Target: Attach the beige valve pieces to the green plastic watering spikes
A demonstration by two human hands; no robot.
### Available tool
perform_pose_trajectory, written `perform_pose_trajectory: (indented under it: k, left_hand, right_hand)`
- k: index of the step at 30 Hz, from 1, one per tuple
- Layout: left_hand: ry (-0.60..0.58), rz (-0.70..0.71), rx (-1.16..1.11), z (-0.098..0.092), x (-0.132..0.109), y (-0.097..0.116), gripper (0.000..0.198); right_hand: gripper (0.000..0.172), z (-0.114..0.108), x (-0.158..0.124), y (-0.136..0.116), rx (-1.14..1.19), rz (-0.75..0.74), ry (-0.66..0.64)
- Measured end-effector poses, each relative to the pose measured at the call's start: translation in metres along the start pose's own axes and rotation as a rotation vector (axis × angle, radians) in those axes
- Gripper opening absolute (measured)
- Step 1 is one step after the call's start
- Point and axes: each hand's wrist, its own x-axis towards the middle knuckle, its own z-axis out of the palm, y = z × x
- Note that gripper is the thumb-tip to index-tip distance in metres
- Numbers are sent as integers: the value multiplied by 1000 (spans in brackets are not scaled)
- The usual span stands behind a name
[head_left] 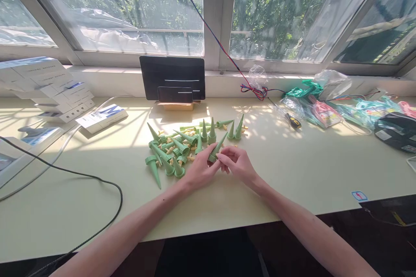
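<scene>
My left hand [202, 169] is closed around a green plastic watering spike [216, 149], its point tilted up and to the right. Close against it, my right hand [238, 163] has its fingers pinched at the spike's lower end; anything small between those fingertips is hidden. Left of and behind my hands lies a pile of similar green spikes [167, 149], several with small yellowish valve pieces at their sides. A few stand point-up on their caps, among them a pair [238, 129] behind my right hand.
At the back, a tablet [172, 77] and a phone [175, 95] lean on a wooden stand [176, 107]. White boxes [48, 82] are stacked at left, near a black cable [97, 177]. Bagged cords [325, 112] and a yellow-black tool [293, 120] lie at right.
</scene>
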Motion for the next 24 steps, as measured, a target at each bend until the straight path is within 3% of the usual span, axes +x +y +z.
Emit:
perform_pose_trajectory:
  k: [5,11,24]
  left_hand:
    - [-68,-166,-357,-2,1,6,44]
    - [-134,-217,-700,-2,4,5,41]
    - [-111,-244,-764,0,4,5,35]
  right_hand:
    - [35,-1,1,-2,9,-63,-1]
    - [34,-1,0,1,45,-108,-6]
    - [28,-1,1,3,30,-138,-16]
